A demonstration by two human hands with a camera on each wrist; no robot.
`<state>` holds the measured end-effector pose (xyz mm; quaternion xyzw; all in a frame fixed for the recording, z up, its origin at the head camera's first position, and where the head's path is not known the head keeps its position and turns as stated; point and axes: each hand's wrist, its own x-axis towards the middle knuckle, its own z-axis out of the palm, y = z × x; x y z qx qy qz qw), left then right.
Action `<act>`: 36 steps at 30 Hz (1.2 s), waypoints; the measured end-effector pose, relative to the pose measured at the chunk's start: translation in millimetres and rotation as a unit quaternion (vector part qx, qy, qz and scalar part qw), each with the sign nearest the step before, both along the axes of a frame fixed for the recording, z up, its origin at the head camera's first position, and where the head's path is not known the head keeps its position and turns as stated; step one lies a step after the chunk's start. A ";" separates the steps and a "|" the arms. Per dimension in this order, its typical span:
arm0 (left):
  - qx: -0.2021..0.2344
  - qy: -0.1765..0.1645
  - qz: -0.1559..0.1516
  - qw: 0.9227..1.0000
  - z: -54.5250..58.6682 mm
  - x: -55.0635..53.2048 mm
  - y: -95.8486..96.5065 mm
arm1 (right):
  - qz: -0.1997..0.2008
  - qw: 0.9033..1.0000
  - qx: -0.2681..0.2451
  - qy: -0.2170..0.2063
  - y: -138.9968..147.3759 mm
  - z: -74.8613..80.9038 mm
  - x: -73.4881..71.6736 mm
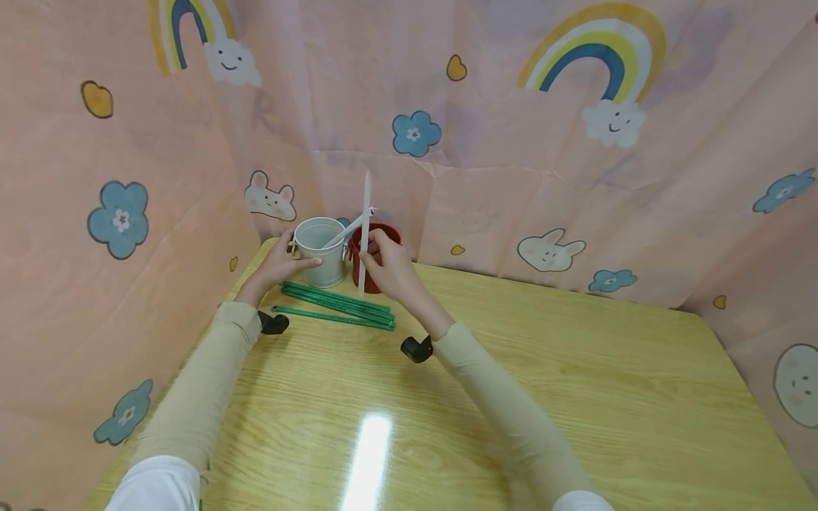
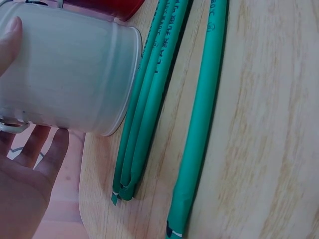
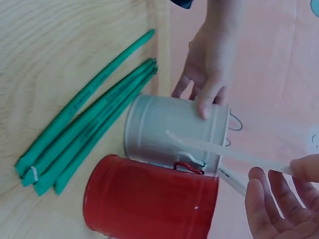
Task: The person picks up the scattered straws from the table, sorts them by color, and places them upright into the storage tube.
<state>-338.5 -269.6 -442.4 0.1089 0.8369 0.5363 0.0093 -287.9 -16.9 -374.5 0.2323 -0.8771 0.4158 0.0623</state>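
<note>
My left hand (image 1: 280, 261) grips a small white metal bucket (image 1: 327, 268), its thumb on the near wall and its fingers round the far side. Upright between the thumb and fingers of my right hand (image 1: 395, 271) is a slim white straw (image 1: 366, 202), pinched in front of a red bucket (image 1: 367, 284). The two buckets stand side by side, handles close together. Another white straw (image 1: 347, 231) leans out of the white bucket, with a dark mark at its top end. Just before the buckets lie several green-wrapped straws (image 1: 339, 304) with dark print.
One green-wrapped straw (image 2: 199, 114) lies slightly apart from the bundle. A wooden table (image 1: 543, 369) runs to the right, with a bright light reflection near its front. Behind stands a pink printed curtain (image 1: 486, 213). Black wrist cameras (image 1: 417, 349) hang by both wrists.
</note>
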 end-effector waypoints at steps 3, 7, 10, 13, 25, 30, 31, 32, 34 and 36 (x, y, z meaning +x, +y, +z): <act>-0.004 -0.007 0.001 1.000 4.0 2.8 1.2 | -0.009 1.000 -0.018 0.007 -2.5 4.1 -1.4; -0.007 -0.010 0.000 1.000 18.4 14.1 7.0 | -0.026 0.999 -0.033 0.032 -5.6 9.4 -4.5; -0.006 -0.011 0.002 1.000 15.8 12.5 6.5 | -0.031 0.997 -0.053 0.046 -6.7 13.3 -6.9; -0.005 -0.007 0.006 1.000 2.3 2.2 1.6 | -0.029 0.995 -0.079 0.051 -7.3 17.1 -8.8; -0.007 -0.005 0.006 1.000 -2.0 -1.5 -0.1 | -0.054 0.993 -0.104 0.034 -12.3 26.1 -14.2; -0.004 -0.002 0.007 1.000 -2.7 -2.2 -0.9 | -0.064 0.992 -0.112 0.018 -16.1 25.2 -19.3; -0.004 -0.001 0.008 1.000 -2.7 -2.3 -0.9 | -0.063 0.991 -0.116 0.015 -16.9 24.4 -20.6; -0.005 0.000 0.007 1.000 -2.8 -2.2 -1.0 | -0.063 0.991 -0.120 0.014 -17.6 23.2 -21.9; -0.005 0.001 0.007 1.000 -2.9 -2.0 -1.1 | -0.061 0.990 -0.128 0.011 -18.8 20.6 -23.8; -0.004 0.001 0.006 1.000 -3.2 -1.8 -1.1 | -0.062 0.989 -0.130 0.013 -19.9 17.4 -25.3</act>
